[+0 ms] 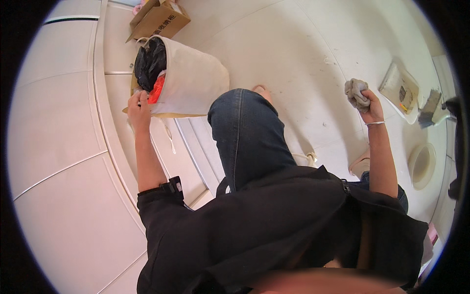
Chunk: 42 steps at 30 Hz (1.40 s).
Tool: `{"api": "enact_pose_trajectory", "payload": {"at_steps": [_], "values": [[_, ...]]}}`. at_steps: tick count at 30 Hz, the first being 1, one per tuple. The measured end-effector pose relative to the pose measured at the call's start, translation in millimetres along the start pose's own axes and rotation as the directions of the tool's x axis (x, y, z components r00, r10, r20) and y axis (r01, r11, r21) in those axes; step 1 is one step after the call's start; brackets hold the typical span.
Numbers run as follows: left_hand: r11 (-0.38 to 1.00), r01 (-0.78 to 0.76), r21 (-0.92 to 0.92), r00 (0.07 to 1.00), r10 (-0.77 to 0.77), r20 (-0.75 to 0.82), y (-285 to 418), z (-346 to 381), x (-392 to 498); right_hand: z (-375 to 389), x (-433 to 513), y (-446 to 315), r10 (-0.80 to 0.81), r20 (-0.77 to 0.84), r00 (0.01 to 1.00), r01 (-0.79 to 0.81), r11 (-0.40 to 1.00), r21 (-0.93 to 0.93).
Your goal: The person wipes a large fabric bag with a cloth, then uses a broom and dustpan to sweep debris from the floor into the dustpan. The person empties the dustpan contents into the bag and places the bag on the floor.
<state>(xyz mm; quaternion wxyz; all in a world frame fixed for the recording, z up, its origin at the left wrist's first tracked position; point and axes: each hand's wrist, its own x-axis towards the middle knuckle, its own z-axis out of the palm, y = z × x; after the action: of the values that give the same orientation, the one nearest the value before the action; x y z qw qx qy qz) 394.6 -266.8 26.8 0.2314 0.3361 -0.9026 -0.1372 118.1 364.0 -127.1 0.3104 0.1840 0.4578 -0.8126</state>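
Observation:
My left hand is at the near rim of a large white fabric storage basket, its fingers bent over the edge. The basket leans with its mouth towards the cabinets. A black plastic bag and a red plastic bag show inside it; what lies deeper is hidden. Out to the right, my right hand grips a crumpled grey cloth above the floor. My bent knee in dark jeans stands between the two hands.
White cabinet fronts run along the left. A cardboard box stands beyond the basket. On the right are a dirty dustpan, a brush and a round pale basin. Bits of debris dot the pale tiled floor.

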Motion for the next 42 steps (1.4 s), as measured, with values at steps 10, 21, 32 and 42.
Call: {"api": "enact_pose_trajectory", "payload": {"at_steps": [10, 21, 32, 42], "values": [[0.972, -0.171, -0.159, 0.964, 0.199, 0.175, 29.4, 18.2, 5.6, 8.7, -64.4, -13.3, 0.045, -0.104, 0.994, -0.016, 0.965, 0.261], [0.875, -0.349, -0.334, 0.703, 0.48, 0.524, 157.6, 35.9, -30.1, -47.0, -146.5, -79.1, -0.124, -0.246, 0.961, 0.207, 0.914, 0.348], [0.891, -0.322, -0.319, 0.535, 0.449, 0.715, 234.5, 48.1, -35.1, -344.9, -343.8, -202.0, -0.432, -0.754, 0.494, 0.706, 0.706, 0.059], [0.808, -0.536, -0.243, 0.328, 0.464, 0.823, 380.8, 84.8, -51.1, -522.8, -325.1, -105.9, -0.024, -0.932, 0.361, 0.771, 0.57, 0.284]]}}
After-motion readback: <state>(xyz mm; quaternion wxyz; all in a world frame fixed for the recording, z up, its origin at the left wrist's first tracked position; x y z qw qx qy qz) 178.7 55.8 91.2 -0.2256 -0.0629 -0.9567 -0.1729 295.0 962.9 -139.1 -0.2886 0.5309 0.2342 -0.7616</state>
